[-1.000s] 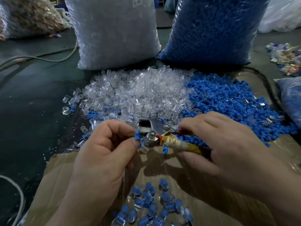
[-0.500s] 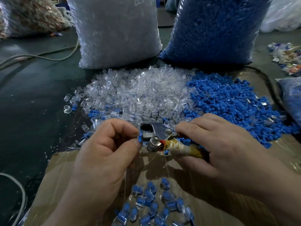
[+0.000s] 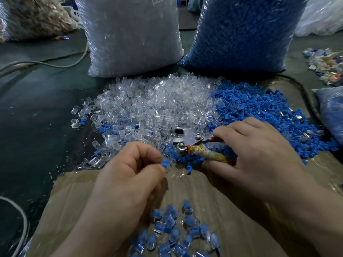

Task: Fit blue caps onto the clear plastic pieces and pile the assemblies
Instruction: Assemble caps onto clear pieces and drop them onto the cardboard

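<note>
My left hand (image 3: 130, 173) pinches a small piece with a blue cap (image 3: 165, 165) between thumb and fingertips, just left of a metal crimping tool (image 3: 187, 139). My right hand (image 3: 256, 156) grips the tool's tape-wrapped handles (image 3: 207, 154). The tool's jaws lie at the near edge of a heap of clear plastic pieces (image 3: 157, 104). A heap of loose blue caps (image 3: 259, 112) spreads to the right of it. A pile of finished blue-and-clear assemblies (image 3: 176, 230) lies on cardboard (image 3: 78, 210) below my hands.
A big bag of clear pieces (image 3: 130, 34) and a big bag of blue caps (image 3: 241, 32) stand behind the heaps. Grey cables (image 3: 46, 63) run over the dark floor at left. Mixed scraps (image 3: 326, 65) lie far right, above another blue-filled bag (image 3: 332, 112).
My left hand has drawn back from the tool's jaws toward me with the capped piece. The tool and my right hand have shifted slightly away from it.
</note>
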